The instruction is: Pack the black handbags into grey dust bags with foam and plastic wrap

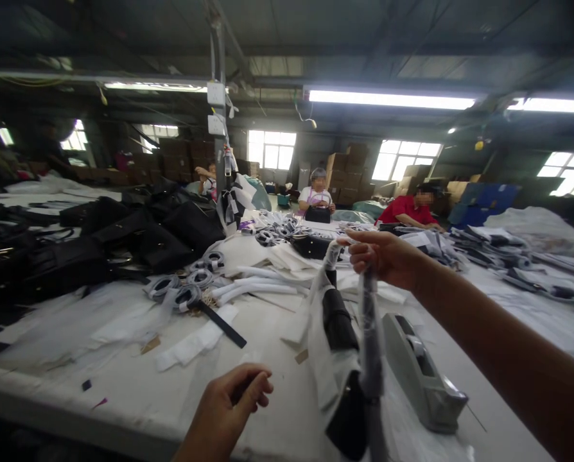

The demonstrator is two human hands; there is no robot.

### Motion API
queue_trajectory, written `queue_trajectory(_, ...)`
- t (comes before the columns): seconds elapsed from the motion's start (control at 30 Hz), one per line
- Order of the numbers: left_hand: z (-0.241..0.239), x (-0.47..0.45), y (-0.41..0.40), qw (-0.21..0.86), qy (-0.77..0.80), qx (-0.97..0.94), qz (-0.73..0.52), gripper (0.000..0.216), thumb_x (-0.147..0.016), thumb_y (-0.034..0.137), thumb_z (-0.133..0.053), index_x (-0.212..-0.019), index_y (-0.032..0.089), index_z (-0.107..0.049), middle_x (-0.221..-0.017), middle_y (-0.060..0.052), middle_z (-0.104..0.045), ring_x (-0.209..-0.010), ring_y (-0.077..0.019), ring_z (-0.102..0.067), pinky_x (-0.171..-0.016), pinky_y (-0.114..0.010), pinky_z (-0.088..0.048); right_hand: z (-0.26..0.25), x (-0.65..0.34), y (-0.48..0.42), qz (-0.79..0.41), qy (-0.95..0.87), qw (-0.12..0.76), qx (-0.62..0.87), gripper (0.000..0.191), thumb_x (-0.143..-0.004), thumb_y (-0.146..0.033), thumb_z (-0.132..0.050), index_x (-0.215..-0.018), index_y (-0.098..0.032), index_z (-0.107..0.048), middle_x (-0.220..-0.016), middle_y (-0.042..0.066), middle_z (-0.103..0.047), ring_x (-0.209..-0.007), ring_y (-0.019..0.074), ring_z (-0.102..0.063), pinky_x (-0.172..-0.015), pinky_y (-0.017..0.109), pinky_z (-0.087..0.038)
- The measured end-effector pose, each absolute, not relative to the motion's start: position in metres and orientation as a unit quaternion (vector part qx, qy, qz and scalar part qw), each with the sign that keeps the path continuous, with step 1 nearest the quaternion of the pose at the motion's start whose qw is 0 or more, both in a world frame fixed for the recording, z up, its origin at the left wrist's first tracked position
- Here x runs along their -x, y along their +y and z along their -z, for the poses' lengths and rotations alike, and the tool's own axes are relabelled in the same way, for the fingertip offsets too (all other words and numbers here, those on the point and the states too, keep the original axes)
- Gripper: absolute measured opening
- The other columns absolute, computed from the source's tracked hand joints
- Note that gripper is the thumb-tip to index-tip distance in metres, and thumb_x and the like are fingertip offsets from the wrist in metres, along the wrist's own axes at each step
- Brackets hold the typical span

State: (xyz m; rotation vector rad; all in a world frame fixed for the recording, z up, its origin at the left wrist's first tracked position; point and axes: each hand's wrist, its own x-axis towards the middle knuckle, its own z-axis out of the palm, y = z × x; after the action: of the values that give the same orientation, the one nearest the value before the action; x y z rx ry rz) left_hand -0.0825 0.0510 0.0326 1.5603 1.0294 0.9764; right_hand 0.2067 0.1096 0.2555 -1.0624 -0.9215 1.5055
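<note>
My right hand (pixel 386 256) is raised and closed round the top of a bag handle (pixel 370 333) wrapped in clear plastic. Below it hangs a black bag (pixel 347 417), seen nearly edge-on, with pale wrapping along its left side and some motion blur. My left hand (pixel 232 401) hovers over the table's near side, fingers curled in toward the thumb. Nothing shows in it, and it is apart from the bag. Just right of the bag stands a grey tape dispenser (pixel 424 372).
On the white table (pixel 268 333) lie coiled straps (pixel 200 277), a black strap (pixel 224 327) and white paper strips (pixel 198 346). Black bags (pixel 137 237) are heaped at left, wrapped straps (pixel 499 250) at right. Co-workers sit across, one in a red shirt (pixel 402 210). A post (pixel 219 147) rises behind.
</note>
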Motion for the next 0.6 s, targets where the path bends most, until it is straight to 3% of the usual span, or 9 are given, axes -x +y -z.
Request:
queue_trajectory(0.1, -0.046, 0.09, 0.065, 0.46, 0.435, -0.636, -0.441, 0.042, -0.09, 0.053, -0.059, -0.115, 0.021, -0.07, -0.1, -0.008, -0.075, -0.079, -0.0206, -0.07, -0.067, -0.028, -0.056, -0.271, -0.212, 0.116, -0.604, -0.433, 0.475, 0.471, 0.015, -0.083, -0.024, -0.075, -0.083, -0.01, -0.069, -0.048, -0.011, -0.032, -0.038, 0.0023, -0.025, -0.033, 0.014, -0.025)
queue_trajectory(0.2, -0.069, 0.09, 0.083, 0.4, 0.427, -0.657, -0.475, 0.046, -0.092, 0.047, -0.059, -0.132, 0.025, -0.06, -0.124, -0.008, -0.068, -0.097, -0.0224, -0.069, -0.078, -0.03, -0.058, -0.282, -0.213, 0.122, -0.519, -0.568, 0.386, 0.509, 0.028, -0.076, -0.037, -0.082, -0.077, -0.011, -0.072, -0.046, -0.01, -0.032, -0.04, 0.0027, -0.021, -0.035, 0.017, -0.017)
queue_trajectory(0.3, -0.094, 0.082, 0.107, 0.31, 0.397, -0.7, -0.506, 0.051, -0.094, 0.045, -0.056, -0.14, 0.024, -0.052, -0.141, -0.008, -0.057, -0.118, -0.025, -0.061, -0.092, -0.034, -0.055, -0.288, -0.211, 0.129, -0.429, -0.678, 0.292, 0.52, 0.038, -0.076, -0.05, -0.079, -0.072, -0.013, -0.072, -0.046, -0.008, -0.036, -0.042, 0.0043, -0.026, -0.039, 0.02, -0.021)
queue_trajectory(0.4, -0.112, 0.072, 0.128, 0.244, 0.377, -0.745, -0.493, 0.056, -0.097, 0.047, -0.05, -0.146, 0.021, -0.046, -0.149, -0.009, -0.049, -0.134, -0.0269, -0.049, -0.11, -0.04, -0.042, -0.29, -0.209, 0.134, -0.4, -0.73, 0.232, 0.504, 0.038, -0.078, -0.052, -0.075, -0.072, -0.014, -0.072, -0.051, -0.006, -0.043, -0.046, 0.0056, -0.035, -0.042, 0.02, -0.028)
queue_trajectory(0.5, -0.122, 0.063, 0.135, 0.269, 0.366, -0.77, -0.449, 0.055, -0.099, 0.049, -0.043, -0.146, 0.02, -0.046, -0.152, -0.006, -0.047, -0.142, -0.0258, -0.039, -0.119, -0.041, -0.028, -0.287, -0.207, 0.138, -0.417, -0.755, 0.174, 0.476, 0.034, -0.079, -0.048, -0.074, -0.079, -0.014, -0.073, -0.054, -0.007, -0.047, -0.047, 0.0059, -0.039, -0.043, 0.019, -0.028)
queue_trajectory(0.6, -0.126, 0.057, 0.127, 0.356, 0.335, -0.756, -0.436, 0.053, -0.1, 0.052, -0.039, -0.139, 0.02, -0.055, -0.143, -0.007, -0.056, -0.134, -0.0261, -0.047, -0.114, -0.038, -0.033, -0.276, -0.202, 0.144, -0.421, -0.776, 0.151, 0.445, 0.032, -0.079, -0.046, -0.075, -0.081, -0.014, -0.074, -0.056, -0.006, -0.05, -0.048, 0.006, -0.041, -0.044, 0.019, -0.029)
